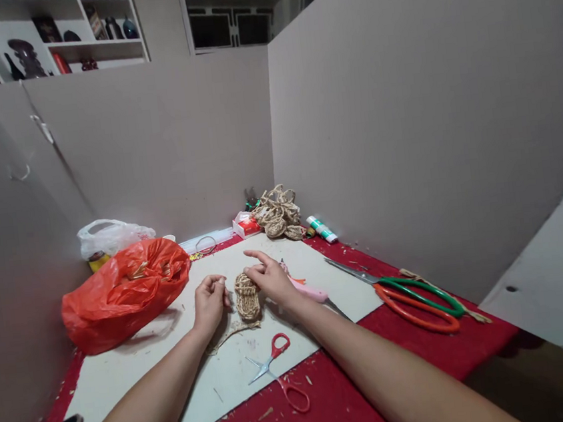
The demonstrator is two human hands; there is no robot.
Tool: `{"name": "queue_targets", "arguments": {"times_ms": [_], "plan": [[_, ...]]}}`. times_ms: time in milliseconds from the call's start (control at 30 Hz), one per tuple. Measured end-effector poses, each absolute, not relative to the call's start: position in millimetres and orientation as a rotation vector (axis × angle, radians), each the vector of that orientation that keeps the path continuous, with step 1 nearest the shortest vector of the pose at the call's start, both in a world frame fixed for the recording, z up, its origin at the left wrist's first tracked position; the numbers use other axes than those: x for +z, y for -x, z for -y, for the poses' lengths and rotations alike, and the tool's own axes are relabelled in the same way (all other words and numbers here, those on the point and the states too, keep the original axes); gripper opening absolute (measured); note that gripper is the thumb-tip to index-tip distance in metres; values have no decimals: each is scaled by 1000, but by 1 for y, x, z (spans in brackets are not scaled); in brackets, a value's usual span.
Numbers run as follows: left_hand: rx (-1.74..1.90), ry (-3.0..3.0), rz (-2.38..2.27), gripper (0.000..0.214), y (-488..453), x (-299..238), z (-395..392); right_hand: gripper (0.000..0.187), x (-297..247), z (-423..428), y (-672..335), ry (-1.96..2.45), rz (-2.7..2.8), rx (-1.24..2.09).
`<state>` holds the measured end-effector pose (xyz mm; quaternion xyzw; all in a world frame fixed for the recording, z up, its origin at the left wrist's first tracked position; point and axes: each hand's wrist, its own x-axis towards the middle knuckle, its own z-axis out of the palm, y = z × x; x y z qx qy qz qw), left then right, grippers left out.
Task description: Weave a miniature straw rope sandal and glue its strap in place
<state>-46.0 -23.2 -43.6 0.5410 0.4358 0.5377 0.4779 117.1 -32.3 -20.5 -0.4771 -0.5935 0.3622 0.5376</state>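
Observation:
A small oval piece woven from straw rope (247,297) lies on a white board (188,375) in the middle of the red table. My left hand (210,300) rests just left of it with fingers curled into a loose fist, touching its edge. My right hand (270,278) sits at its right side, thumb and fingers on the weave and the index finger stretched out. A loose rope tail (229,336) trails from the piece toward me.
Small red scissors (281,371) lie near me, large green-and-orange shears (411,295) to the right. A pink tool (310,290) lies behind my right hand. An orange plastic bag (126,291) sits left, woven pieces (278,215) at the back. Grey partitions wall the table.

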Motion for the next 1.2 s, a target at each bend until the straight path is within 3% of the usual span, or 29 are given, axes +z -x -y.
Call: {"name": "queue_targets", "arguments": {"times_ms": [333,567,767,1200], "plan": [[1386,-1317,-1032,38,43,-36,26,44,-19,35,-132,1305,1685,509],[1416,-1394,-1065,47,46,-32,28,45,-20,30,-128,1166,1811,585],[1508,-1521,-1056,22,45,-26,29,56,-24,26,-130,1167,1784,573],[1518,-1889,-1030,43,36,-18,48,52,-21,31,-130,1265,1824,448]]}}
